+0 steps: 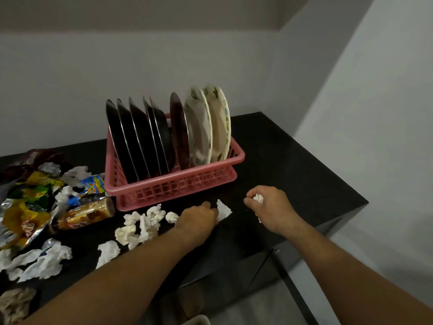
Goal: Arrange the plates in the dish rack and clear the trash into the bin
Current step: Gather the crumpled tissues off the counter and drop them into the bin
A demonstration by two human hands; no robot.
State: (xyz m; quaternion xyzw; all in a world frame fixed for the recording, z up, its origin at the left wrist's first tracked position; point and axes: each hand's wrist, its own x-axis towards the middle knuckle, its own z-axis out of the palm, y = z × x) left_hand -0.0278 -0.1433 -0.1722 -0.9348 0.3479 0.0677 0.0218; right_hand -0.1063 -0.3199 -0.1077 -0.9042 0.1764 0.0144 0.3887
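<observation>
A pink dish rack [178, 184] stands on the black counter [293, 165]. Several dark plates [138, 141] and two white floral plates [210, 127] stand upright in it. In front of the rack, my left hand [199, 218] pinches a crumpled white tissue [223, 210] that lies on the counter. My right hand [269, 207], further right, grips another small tissue ball [258, 198] in its curled fingers. Several more crumpled tissues [140, 225] lie just left of my left hand.
Snack wrappers [28, 198], a brown can [86, 215] on its side and more tissues [44, 261] cover the counter's left side. A white rim [196, 321] shows at the bottom edge. The counter ends at right, with a white wall beyond.
</observation>
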